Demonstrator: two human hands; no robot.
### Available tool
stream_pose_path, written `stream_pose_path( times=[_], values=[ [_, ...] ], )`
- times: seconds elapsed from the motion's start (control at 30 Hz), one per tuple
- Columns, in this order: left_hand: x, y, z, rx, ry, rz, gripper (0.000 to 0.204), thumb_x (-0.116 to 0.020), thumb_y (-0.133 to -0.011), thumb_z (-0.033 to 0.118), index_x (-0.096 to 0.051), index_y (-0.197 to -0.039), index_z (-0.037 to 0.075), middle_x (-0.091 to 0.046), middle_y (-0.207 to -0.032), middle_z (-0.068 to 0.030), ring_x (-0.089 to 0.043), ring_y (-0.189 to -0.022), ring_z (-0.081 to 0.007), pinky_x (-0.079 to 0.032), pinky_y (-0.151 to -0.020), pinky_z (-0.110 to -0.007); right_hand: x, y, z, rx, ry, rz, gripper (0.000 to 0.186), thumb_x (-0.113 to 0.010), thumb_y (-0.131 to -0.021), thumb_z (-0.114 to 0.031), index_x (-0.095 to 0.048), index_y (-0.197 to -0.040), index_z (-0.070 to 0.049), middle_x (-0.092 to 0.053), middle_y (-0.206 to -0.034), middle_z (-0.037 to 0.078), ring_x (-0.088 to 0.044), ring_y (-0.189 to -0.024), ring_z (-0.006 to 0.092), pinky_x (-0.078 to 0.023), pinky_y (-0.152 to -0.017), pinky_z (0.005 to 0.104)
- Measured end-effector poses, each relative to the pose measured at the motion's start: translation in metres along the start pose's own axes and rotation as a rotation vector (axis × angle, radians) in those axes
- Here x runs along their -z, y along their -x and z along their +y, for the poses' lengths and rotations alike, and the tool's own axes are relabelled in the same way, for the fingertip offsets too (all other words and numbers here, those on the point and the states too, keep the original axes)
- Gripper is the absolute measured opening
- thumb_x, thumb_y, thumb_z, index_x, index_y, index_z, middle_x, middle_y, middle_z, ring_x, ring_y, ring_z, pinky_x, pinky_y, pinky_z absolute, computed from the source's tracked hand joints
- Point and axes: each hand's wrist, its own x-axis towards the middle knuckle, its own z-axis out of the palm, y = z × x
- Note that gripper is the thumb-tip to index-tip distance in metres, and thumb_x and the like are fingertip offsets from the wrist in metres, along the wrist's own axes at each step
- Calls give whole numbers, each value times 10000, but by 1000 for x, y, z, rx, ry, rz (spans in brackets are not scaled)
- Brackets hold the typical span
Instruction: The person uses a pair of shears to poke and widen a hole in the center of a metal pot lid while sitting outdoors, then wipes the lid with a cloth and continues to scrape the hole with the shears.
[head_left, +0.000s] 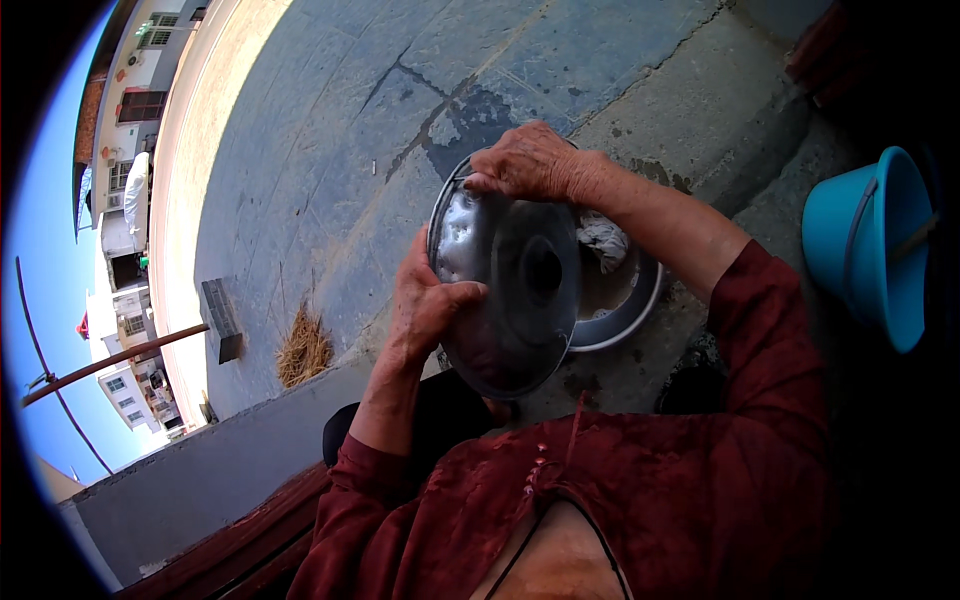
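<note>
A shiny metal lid (pixel 500 310) with dents and a dark central knob (pixel 542 268) is tilted up between my hands. My left hand (pixel 425 295) grips its left rim, thumb over the face. My right hand (pixel 525 160) holds the upper rim, fingers curled over the edge. Partly hidden behind the lid, a round metal basin (pixel 625 325) on the concrete holds murky liquid and a crumpled pale cloth (pixel 602 240), just below my right wrist.
A turquoise bucket (pixel 840 240) stands at the right beside concrete ledges. At the left are a low wall (pixel 190 470), a straw bundle (pixel 303 352), a grey block (pixel 222 315) and a horizontal pole (pixel 120 360). Beyond the paved yard (pixel 320 150) stand buildings (pixel 135 120).
</note>
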Motion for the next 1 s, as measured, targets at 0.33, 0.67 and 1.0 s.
stream_pose_path(
  times=[0.33,0.67,1.0],
  values=[
    [-3,1,-4,15,31,18,680,-711,-599,-48,-532,-1251,29,-641,-1068,-67,-631,-937,-186,-503,-875,-320,1,-3,3,-115,45,-96,420,-485,-970,-455,-691,-929,-92,-709,-926,148,-685,-930,340,-529,-806,460],
    [2,7,-12,-6,3,59,599,-720,-605,-37,-550,-1174,39,-633,-1015,-53,-625,-927,-183,-508,-848,-322,-2,20,-76,132,-15,-69,362,-516,-979,-378,-646,-861,-61,-669,-726,164,-687,-722,356,-532,-671,450],
    [-2,-1,-6,-11,68,10,663,-712,-614,-34,-528,-1249,12,-645,-1090,-86,-634,-962,-194,-515,-881,-329,-17,-8,26,-29,-17,34,541,-404,-969,-600,-639,-832,-132,-676,-785,118,-668,-838,347,-500,-739,468]
  ],
)
